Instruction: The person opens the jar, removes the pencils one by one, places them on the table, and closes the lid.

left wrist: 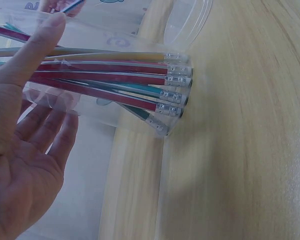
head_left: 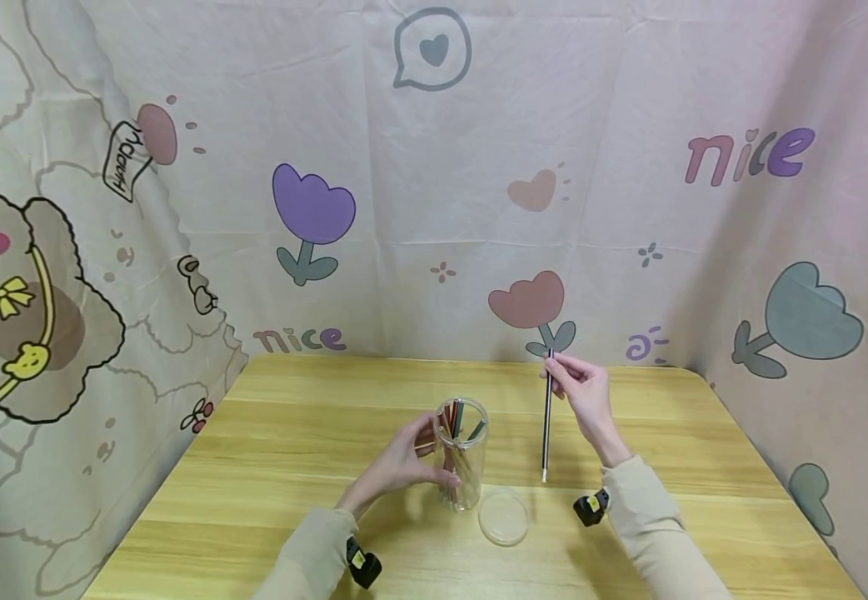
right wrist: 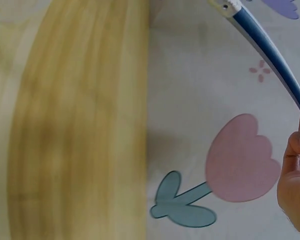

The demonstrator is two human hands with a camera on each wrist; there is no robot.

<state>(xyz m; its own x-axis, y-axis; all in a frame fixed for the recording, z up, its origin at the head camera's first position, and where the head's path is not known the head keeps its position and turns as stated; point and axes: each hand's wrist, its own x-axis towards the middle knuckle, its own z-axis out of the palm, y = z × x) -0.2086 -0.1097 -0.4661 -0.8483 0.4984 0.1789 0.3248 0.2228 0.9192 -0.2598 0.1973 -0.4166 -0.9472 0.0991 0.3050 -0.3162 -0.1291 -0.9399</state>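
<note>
A clear cylindrical jar [head_left: 471,479] stands uncovered on the table, and my left hand [head_left: 404,458] grips its side with the thumb in front. Several pencils [left wrist: 135,77] in red, green and yellow lean inside it, their eraser ends at the bottom. Up and to the right, my right hand [head_left: 582,392] pinches one dark blue pencil [head_left: 547,425] near its upper end. That pencil hangs nearly upright above the table, its pale eraser end down, apart from the jar. In the right wrist view the blue pencil [right wrist: 272,57] and part of the fingers [right wrist: 297,145] show.
A round clear lid [head_left: 504,518] lies flat on the wooden table [head_left: 269,467], just right of the jar's base. Behind the table hangs a printed cloth [head_left: 419,183], with more cloth along both sides. A small black camera sits on each wrist.
</note>
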